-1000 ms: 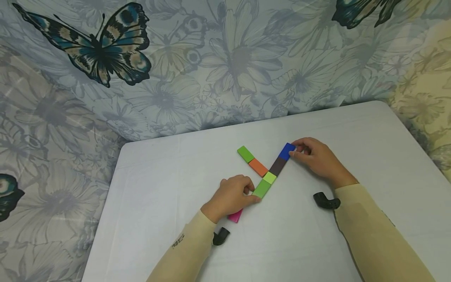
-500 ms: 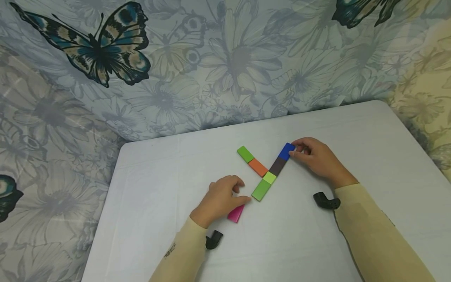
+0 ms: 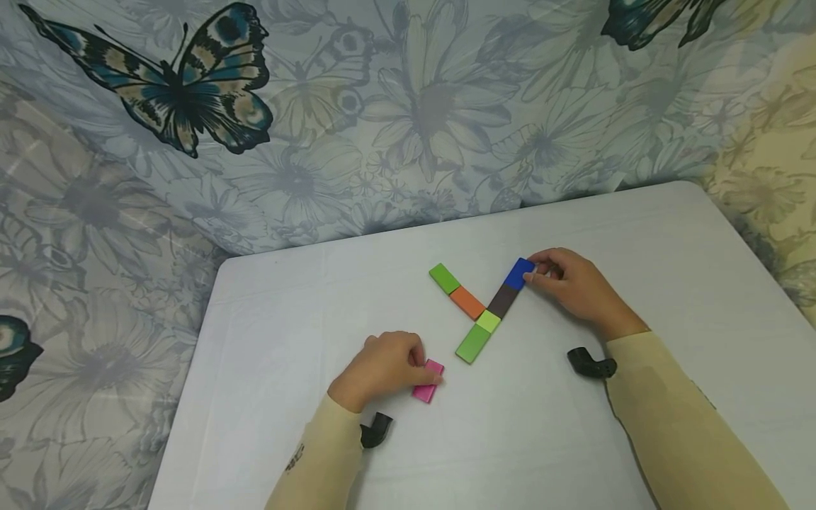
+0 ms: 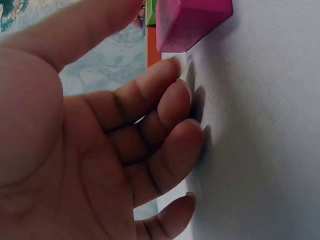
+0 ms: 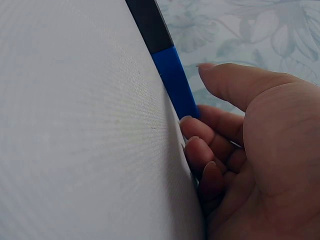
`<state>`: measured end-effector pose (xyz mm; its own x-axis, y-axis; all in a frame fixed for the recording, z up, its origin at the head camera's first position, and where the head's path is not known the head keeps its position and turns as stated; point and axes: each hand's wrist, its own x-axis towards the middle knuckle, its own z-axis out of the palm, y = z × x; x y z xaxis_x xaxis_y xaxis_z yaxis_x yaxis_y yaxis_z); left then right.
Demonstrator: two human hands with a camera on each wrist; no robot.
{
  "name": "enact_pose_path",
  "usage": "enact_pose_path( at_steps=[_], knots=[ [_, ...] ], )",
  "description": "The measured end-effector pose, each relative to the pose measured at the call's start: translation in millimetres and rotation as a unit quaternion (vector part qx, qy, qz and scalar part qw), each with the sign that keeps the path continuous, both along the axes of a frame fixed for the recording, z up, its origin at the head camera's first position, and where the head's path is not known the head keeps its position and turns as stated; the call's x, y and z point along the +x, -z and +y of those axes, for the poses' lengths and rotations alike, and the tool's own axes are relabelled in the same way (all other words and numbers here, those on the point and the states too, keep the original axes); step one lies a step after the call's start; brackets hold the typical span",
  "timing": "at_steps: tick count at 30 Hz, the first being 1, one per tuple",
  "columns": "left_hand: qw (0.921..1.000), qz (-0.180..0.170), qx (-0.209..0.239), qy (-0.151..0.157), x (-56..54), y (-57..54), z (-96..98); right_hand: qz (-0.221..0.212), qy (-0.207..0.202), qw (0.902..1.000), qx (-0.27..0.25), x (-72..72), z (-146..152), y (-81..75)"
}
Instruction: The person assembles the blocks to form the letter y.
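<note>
My left hand (image 3: 385, 365) is at a pink block (image 3: 428, 382) on the table. In the head view its thumb overlaps the block. From the left wrist, the pink block (image 4: 192, 22) lies just past the thumb and index fingertips, with no pinch visible. My right hand (image 3: 576, 290) rests by the far end of a blue block (image 3: 519, 273). In the right wrist view, loosely bent fingers touch that end, and the thumb stands off from it. A line runs from the blue block through a dark brown block (image 3: 503, 302) and a yellow-green block (image 3: 488, 321) to a green block (image 3: 473, 344).
An orange block (image 3: 467, 303) and another green block (image 3: 444, 279) branch off to the far left from the line. All lie on the white table (image 3: 287, 340), against a flowered, butterfly-printed backdrop (image 3: 433, 106). Black wrist devices (image 3: 589, 363) stick out by the sleeves.
My left hand has come away from the near green block, moving left and toward me to the pink block. The right hand and the row of blocks have stayed put.
</note>
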<state>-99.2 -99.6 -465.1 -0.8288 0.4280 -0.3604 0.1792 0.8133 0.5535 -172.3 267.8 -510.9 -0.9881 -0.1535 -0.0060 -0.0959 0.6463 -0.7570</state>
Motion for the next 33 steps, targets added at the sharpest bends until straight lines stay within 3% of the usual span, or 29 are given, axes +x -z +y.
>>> enact_pose_path(
  at_steps=[3, 8, 33],
  knots=[
    [0.9998, -0.01, -0.006, 0.017, 1.5, 0.2, -0.2, 0.0, 0.0, 1.0, 0.001, 0.1, 0, -0.6],
    [0.9995, 0.003, -0.004, 0.03, 2.6, 2.5, 1.5, 0.0, 0.002, 1.0, 0.001, 0.8, 0, -0.8],
    [0.9987, 0.035, 0.024, 0.03, 3.3, 11.4, 18.6, 0.005, 0.001, 1.0, 0.003, -0.8, 0, 0.4]
  ],
)
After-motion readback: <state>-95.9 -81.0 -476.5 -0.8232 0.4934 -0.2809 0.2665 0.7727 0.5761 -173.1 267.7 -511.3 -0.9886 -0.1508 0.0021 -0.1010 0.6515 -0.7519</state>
